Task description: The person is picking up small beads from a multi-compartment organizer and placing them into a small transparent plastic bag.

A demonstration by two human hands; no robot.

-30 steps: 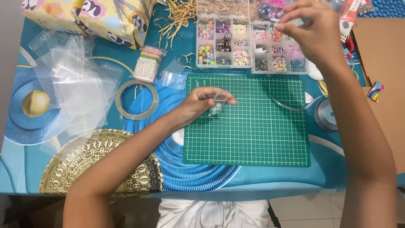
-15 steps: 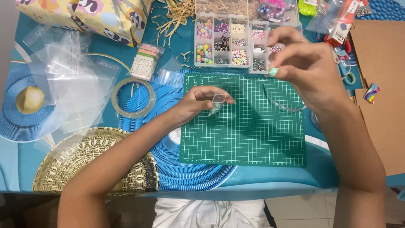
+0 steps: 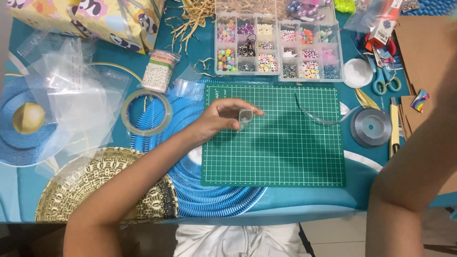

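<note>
We noted our left hand (image 3: 220, 119) resting on the green cutting mat (image 3: 285, 152), thumb and fingers pinched on a small clear plastic piece (image 3: 245, 119), approx. rectangular, glossy, see-through. The piece sat at the fingertips, just above the mat's gridded surface, near its upper-left area.

Our right forearm (image 3: 419, 166) crossed the frame's right side; the right hand itself was out of view, so whether it was closed or spread could not be determined.

Surroundings, ref. left hand:
- Beyond the fingertips: two clear compartment boxes (image 3: 278, 47) w/ assorted coloured beads, hard plastic, square cells.
- Right of the fingertips, on the mat: a curved strip of clear ribbon (image 3: 316, 116), thin, flexible.
- Between that strip and the right forearm: a grey ribbon spool (image 3: 372, 127), round, satin sheen.
- Past the spool, near the right forearm: scissors w/ teal handles (image 3: 385, 78) and a yellow utility knife (image 3: 394, 126).
- Left of the wrist: a clear tape roll (image 3: 146, 113), ring-shaped, and a small bead jar (image 3: 158, 71).
- Further left: loose clear plastic bags (image 3: 71, 95), crinkled.
- Under the left forearm: a blue ridged coil pattern (image 3: 214, 200) and a gold woven round mat (image 3: 95, 185).

Nothing lay between the left hand and the bead boxes.
</note>
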